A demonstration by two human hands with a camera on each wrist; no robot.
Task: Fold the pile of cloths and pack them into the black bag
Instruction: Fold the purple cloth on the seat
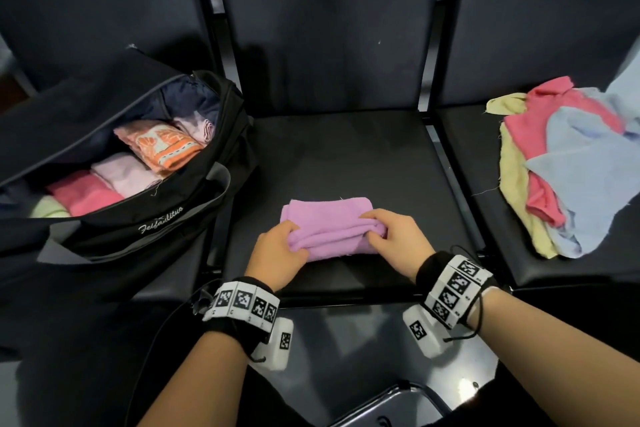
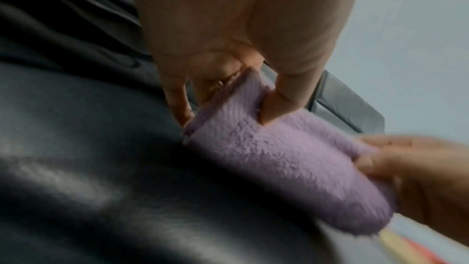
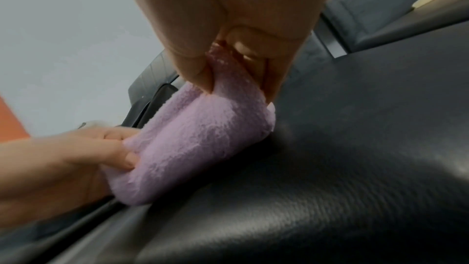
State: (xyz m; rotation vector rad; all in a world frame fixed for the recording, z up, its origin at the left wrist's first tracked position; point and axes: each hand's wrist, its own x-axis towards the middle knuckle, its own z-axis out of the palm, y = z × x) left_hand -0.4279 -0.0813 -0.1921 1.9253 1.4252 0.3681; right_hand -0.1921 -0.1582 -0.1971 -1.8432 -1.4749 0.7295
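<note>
Your left hand (image 1: 277, 251) and your right hand (image 1: 398, 236) each pinch one end of the purple cloth (image 1: 329, 229), thumb on the near side and fingers curled over the top fold. The cloth is folded into a thick strip and lies on the middle seat (image 1: 346, 156), near its front edge. In the wrist views its near fold is lifted slightly off the seat. The black bag (image 1: 145, 215) sits open on the seat to your left, with folded cloths (image 1: 138, 166) in pink, lilac, orange and pale green packed side by side inside it. The pile of cloths (image 1: 568, 170), pink, yellow and light blue, lies unfolded on the seat to your right.
</note>
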